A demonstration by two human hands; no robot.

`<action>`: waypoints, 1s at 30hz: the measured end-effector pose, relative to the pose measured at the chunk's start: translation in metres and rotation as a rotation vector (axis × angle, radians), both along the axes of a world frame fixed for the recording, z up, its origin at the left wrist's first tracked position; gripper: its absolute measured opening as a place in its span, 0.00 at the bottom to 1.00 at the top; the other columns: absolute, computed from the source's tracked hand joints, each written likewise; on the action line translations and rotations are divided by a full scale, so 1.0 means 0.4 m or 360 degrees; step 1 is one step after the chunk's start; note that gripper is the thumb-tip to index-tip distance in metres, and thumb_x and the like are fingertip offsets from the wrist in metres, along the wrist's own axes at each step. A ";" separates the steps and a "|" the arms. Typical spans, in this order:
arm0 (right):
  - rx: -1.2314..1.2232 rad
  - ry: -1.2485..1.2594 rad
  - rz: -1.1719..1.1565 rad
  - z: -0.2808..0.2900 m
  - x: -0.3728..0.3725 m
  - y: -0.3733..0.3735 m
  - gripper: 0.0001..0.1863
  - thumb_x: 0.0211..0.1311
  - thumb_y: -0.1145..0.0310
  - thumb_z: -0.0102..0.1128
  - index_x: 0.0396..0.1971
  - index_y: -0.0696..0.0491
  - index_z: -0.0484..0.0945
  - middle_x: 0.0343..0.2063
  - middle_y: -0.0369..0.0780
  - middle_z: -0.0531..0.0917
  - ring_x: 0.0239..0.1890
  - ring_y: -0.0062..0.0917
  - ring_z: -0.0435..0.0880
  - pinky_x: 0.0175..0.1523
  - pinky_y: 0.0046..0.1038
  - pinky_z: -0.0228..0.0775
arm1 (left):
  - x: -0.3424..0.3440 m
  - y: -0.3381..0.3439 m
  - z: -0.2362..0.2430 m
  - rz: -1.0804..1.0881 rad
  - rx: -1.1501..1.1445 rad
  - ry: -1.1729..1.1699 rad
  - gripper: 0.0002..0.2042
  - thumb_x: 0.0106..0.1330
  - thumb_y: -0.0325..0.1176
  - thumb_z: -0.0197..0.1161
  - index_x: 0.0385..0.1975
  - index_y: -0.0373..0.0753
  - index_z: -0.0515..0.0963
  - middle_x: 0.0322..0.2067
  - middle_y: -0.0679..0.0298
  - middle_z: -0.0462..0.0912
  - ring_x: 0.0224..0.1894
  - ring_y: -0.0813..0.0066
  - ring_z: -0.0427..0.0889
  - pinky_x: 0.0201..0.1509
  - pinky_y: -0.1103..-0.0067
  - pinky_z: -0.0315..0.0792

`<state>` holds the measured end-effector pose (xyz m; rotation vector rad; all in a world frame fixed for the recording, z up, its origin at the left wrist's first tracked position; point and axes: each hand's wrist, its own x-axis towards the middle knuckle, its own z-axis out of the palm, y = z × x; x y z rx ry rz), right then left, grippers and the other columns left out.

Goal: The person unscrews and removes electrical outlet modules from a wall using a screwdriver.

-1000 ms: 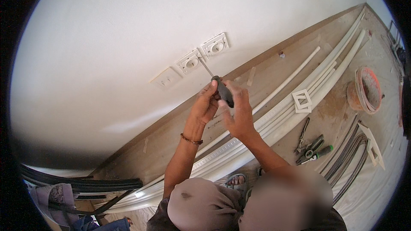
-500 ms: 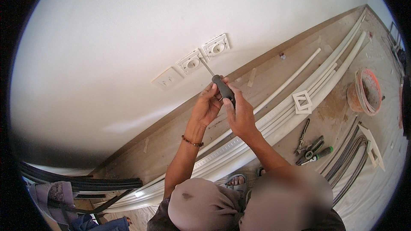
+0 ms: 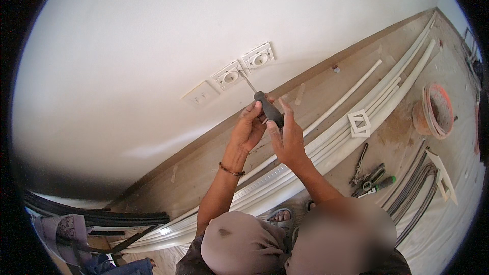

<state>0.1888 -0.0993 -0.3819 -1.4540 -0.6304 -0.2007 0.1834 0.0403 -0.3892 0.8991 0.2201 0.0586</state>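
A screwdriver (image 3: 269, 109) with a dark handle points up and left at the wall. Its tip meets the right edge of the middle wall socket (image 3: 230, 77), a white one with its inner frame bare. My left hand (image 3: 248, 131) is closed round the front of the handle. At the rear of the handle, my right hand (image 3: 290, 142) grips with thumb and fingers, the index finger raised off it. Up to the right sits a second uncovered socket (image 3: 260, 59). A covered white wall plate (image 3: 200, 94) is on the left.
White conduit pipes (image 3: 326, 142) lie along the wall's foot, with white cover frames (image 3: 359, 123) on them. To the right are an orange bucket (image 3: 433, 112), pliers (image 3: 360, 163), a green-ended tool (image 3: 379, 185), dark cables (image 3: 420, 193) and another white frame (image 3: 444, 177). Black tubing (image 3: 97, 217) lies lower left.
My right index finger has lifted away from the handle, and the right hand's hold looks looser. The handle has shifted slightly down and right; the tip stays at the middle socket.
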 end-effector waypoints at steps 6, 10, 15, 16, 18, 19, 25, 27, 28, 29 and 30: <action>-0.0623 -0.0331 -0.0146 -0.027 0.003 -0.004 0.21 0.66 0.73 0.54 0.59 0.57 0.69 0.45 0.54 0.72 0.46 0.46 0.76 0.56 0.41 0.68 | -0.005 -0.001 0.043 -0.0211 -0.0243 0.0066 0.23 0.73 0.44 0.55 0.59 0.32 0.68 0.48 0.61 0.78 0.52 0.66 0.76 0.63 0.68 0.69; -0.0379 -0.0392 -0.0219 0.006 -0.004 0.001 0.24 0.65 0.72 0.56 0.61 0.53 0.68 0.44 0.55 0.73 0.44 0.50 0.76 0.55 0.42 0.69 | -0.004 0.005 0.028 -0.0086 0.0014 0.0134 0.24 0.74 0.47 0.53 0.59 0.32 0.68 0.49 0.59 0.78 0.53 0.65 0.75 0.63 0.67 0.68; -0.0114 0.0022 -0.0003 -0.035 0.009 0.006 0.24 0.62 0.74 0.58 0.60 0.51 0.69 0.52 0.55 0.68 0.53 0.51 0.70 0.58 0.44 0.66 | 0.003 -0.018 0.025 -0.0028 -0.0232 -0.0047 0.22 0.72 0.48 0.56 0.52 0.35 0.71 0.49 0.58 0.77 0.53 0.65 0.75 0.61 0.67 0.69; -0.0161 0.0049 0.0019 -0.043 0.012 0.007 0.25 0.61 0.75 0.58 0.59 0.51 0.70 0.53 0.55 0.67 0.54 0.51 0.69 0.59 0.44 0.65 | 0.003 -0.014 0.023 -0.0052 -0.0283 0.0019 0.20 0.71 0.47 0.58 0.50 0.35 0.72 0.48 0.58 0.78 0.51 0.67 0.76 0.59 0.69 0.70; -0.0444 -0.0119 -0.0054 -0.026 0.004 0.004 0.24 0.57 0.78 0.57 0.56 0.52 0.72 0.54 0.54 0.68 0.54 0.51 0.69 0.59 0.45 0.64 | -0.001 0.004 0.018 -0.0091 -0.0379 0.0151 0.17 0.70 0.45 0.60 0.47 0.37 0.74 0.46 0.59 0.81 0.48 0.71 0.79 0.56 0.72 0.73; -0.0584 -0.0203 -0.0091 -0.019 0.002 0.003 0.24 0.55 0.79 0.57 0.55 0.53 0.73 0.54 0.54 0.68 0.54 0.51 0.69 0.60 0.45 0.64 | -0.002 0.006 0.014 -0.0076 -0.0224 0.0166 0.17 0.70 0.45 0.61 0.47 0.38 0.74 0.44 0.60 0.81 0.47 0.72 0.79 0.55 0.72 0.73; -0.0503 -0.0398 -0.0157 -0.043 -0.013 0.006 0.22 0.46 0.86 0.53 0.44 0.54 0.79 0.53 0.53 0.67 0.55 0.48 0.68 0.58 0.42 0.64 | -0.023 0.011 -0.009 -0.0026 0.0145 0.0137 0.14 0.69 0.45 0.62 0.42 0.40 0.77 0.38 0.65 0.82 0.41 0.74 0.80 0.50 0.73 0.73; -0.0483 -0.0382 -0.0074 -0.049 -0.029 0.009 0.22 0.46 0.86 0.53 0.44 0.54 0.78 0.53 0.53 0.67 0.56 0.48 0.67 0.59 0.42 0.63 | -0.056 0.011 0.003 0.0020 0.0210 0.0154 0.14 0.70 0.45 0.62 0.41 0.40 0.78 0.39 0.65 0.82 0.41 0.75 0.80 0.49 0.73 0.73; -0.0473 -0.0374 -0.0031 -0.051 -0.033 0.013 0.22 0.46 0.86 0.54 0.44 0.54 0.78 0.54 0.53 0.67 0.56 0.48 0.67 0.59 0.42 0.63 | -0.062 0.019 0.000 0.0038 0.0240 0.0153 0.15 0.70 0.45 0.61 0.43 0.39 0.77 0.40 0.64 0.82 0.43 0.74 0.80 0.50 0.73 0.73; -0.0470 -0.0364 0.0000 -0.050 -0.037 0.022 0.22 0.46 0.85 0.54 0.45 0.54 0.77 0.54 0.52 0.66 0.56 0.48 0.67 0.60 0.44 0.62 | -0.074 0.030 -0.004 0.0059 0.0274 0.0157 0.17 0.71 0.46 0.60 0.46 0.37 0.77 0.41 0.62 0.82 0.44 0.72 0.80 0.52 0.73 0.73; -0.0468 -0.0355 0.0031 -0.048 -0.040 0.031 0.23 0.46 0.85 0.55 0.45 0.53 0.77 0.55 0.52 0.66 0.57 0.49 0.66 0.61 0.46 0.61 | -0.083 0.040 -0.006 0.0080 0.0308 0.0162 0.19 0.71 0.47 0.58 0.48 0.36 0.76 0.42 0.61 0.82 0.46 0.71 0.80 0.53 0.73 0.74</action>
